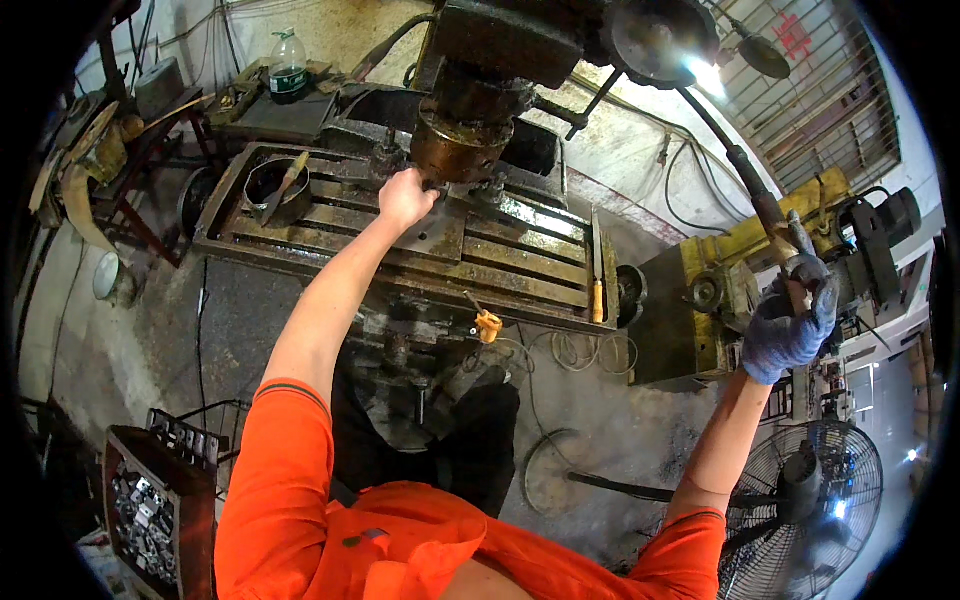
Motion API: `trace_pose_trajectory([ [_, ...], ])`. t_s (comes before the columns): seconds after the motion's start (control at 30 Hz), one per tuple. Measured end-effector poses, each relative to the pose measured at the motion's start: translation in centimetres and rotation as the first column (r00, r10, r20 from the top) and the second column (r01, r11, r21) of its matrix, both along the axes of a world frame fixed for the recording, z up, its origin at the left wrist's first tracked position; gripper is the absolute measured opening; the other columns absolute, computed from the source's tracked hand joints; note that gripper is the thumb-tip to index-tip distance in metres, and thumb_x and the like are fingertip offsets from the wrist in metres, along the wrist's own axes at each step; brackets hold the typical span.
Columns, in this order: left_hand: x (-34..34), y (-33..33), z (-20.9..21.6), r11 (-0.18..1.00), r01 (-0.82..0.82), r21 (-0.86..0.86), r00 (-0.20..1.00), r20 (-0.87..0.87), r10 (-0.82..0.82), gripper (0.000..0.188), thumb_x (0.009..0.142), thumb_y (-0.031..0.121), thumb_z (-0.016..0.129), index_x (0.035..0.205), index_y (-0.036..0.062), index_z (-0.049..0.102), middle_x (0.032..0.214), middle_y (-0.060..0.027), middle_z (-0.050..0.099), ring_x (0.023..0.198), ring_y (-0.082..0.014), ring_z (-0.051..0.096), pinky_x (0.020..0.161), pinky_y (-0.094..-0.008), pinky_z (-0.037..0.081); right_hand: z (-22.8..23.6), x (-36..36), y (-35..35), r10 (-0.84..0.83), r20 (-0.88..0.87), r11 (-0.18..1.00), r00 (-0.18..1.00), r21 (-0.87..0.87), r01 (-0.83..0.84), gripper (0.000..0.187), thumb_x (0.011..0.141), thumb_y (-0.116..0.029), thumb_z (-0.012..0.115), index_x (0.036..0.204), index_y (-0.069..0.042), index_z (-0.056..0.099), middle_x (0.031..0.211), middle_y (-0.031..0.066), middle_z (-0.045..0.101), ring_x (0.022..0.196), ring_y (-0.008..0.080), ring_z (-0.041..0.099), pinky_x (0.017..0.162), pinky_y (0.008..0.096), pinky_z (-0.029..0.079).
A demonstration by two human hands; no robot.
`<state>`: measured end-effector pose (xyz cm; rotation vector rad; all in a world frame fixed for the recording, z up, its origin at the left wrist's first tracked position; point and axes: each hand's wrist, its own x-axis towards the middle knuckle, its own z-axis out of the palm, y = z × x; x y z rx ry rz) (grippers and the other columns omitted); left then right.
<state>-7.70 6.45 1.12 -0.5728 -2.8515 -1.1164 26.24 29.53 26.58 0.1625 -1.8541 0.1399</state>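
Observation:
My bare left hand [406, 200] reaches to the spindle [458, 145] of a drilling or milling machine. Its fingers are closed just below the spindle's front edge; what they hold, if anything, is hidden. On the right, my right hand [790, 325], in a blue-grey glove with dark fingers, is wrapped round the lower end of a long machine lever [768, 212]. That lever slants up to the round hub [660, 40] on the machine head. Below the spindle lies the slotted metal table [350, 225], dark and wet-looking.
A pot [280, 200] with a brush stands on the table's left. An orange-handled tool [598, 300] lies at its right end. A yellow switch [488, 326] hangs in front. A bin of metal parts [145, 515] stands lower left, a floor fan [800, 500] lower right, yellow machinery [690, 270] at right.

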Motion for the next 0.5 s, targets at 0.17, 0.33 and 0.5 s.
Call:
trace_pose_trajectory([
  [0.17, -0.3, -0.1, -0.6, 0.994, 0.068, 0.084, 0.995, -0.084, -0.061, 0.029, 0.066, 0.024, 0.070, 0.087, 0.0050, 0.066, 0.080, -0.0187, 0.063, 0.080, -0.0346, 0.061, 0.071, -0.0420, 0.049, -1.7, -0.7, -0.1, 0.284, -0.133, 0.943, 0.950, -0.140, -0.302, 0.014, 0.085, -0.012, 0.048, 0.089, -0.001, 0.056, 0.084, 0.0089, 0.057, 0.084, 0.0203, 0.056, 0.076, 0.0306, 0.043],
  [0.33, 0.4, -0.1, -0.3, 0.997, 0.052, 0.064, 0.995, -0.089, -0.046, 0.028, 0.067, 0.025, 0.069, 0.087, 0.0059, 0.067, 0.080, -0.0183, 0.064, 0.080, -0.0345, 0.061, 0.071, -0.0421, 0.049, -0.3, -0.8, -2.7, -0.268, -0.186, 0.851, 0.945, 0.414, 0.323, 0.026, 0.069, 0.018, 0.046, 0.085, 0.000, 0.055, 0.074, 0.0099, 0.055, 0.067, 0.0222, 0.055, 0.064, 0.0315, 0.046],
  [0.5, 0.1, 0.0, -0.5, 0.997, 0.050, 0.064, 0.996, -0.078, -0.045, 0.027, 0.068, 0.025, 0.069, 0.084, 0.0044, 0.066, 0.081, -0.0186, 0.064, 0.080, -0.0350, 0.061, 0.071, -0.0427, 0.049, -2.3, -0.8, -3.3, -0.002, -0.023, 0.985, 1.000, -0.175, -0.002, 0.030, 0.090, -0.020, 0.042, 0.083, 0.005, 0.057, 0.089, 0.0155, 0.062, 0.086, 0.0253, 0.058, 0.087, 0.0393, 0.044],
])
